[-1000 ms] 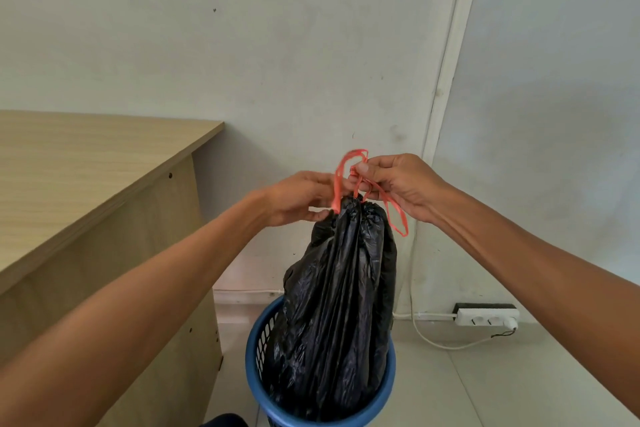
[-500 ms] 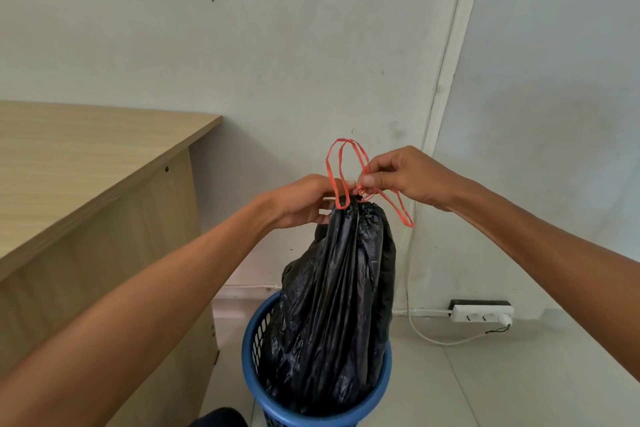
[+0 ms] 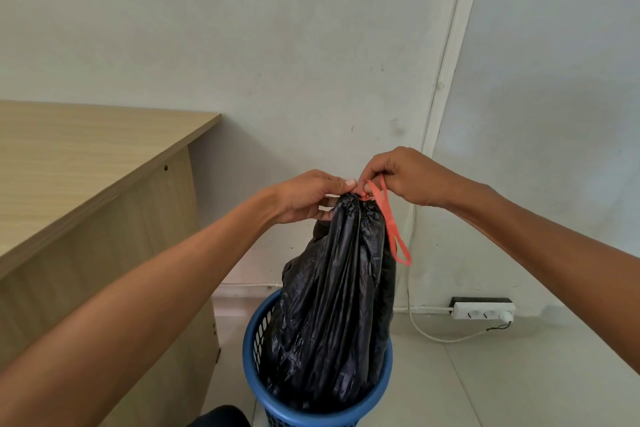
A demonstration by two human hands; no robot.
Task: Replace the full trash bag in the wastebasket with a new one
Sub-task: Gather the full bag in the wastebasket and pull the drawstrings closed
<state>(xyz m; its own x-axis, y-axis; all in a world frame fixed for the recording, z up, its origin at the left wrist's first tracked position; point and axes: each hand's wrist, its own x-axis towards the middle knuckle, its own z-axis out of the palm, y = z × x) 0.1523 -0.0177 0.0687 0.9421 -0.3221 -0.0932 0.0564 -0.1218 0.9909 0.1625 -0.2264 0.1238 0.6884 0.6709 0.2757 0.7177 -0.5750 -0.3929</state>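
Wooden desk (image 3: 86, 156) stands left of the wastebasket (image 3: 249, 360), its side panel just beside the rim. L hand (image 3: 308, 196), above the wastebasket, has fingers curled & thumb pressed in, pinching the gathered neck of the black trash bag (image 3: 336, 305). The bag is pulled up tall, w/ its bottom end inside the blue mesh wastebasket. R hand (image 3: 405, 177), also above it & touching the L at the bag's neck, has fingers bent tight, pinching the orange drawstring (image 3: 393, 229), whose loop hangs down the bag's right side. White power strip (image 3: 483, 310) lies on the floor right of the wastebasket by the wall, w/ its cable (image 3: 426, 334) curving toward the wastebasket.
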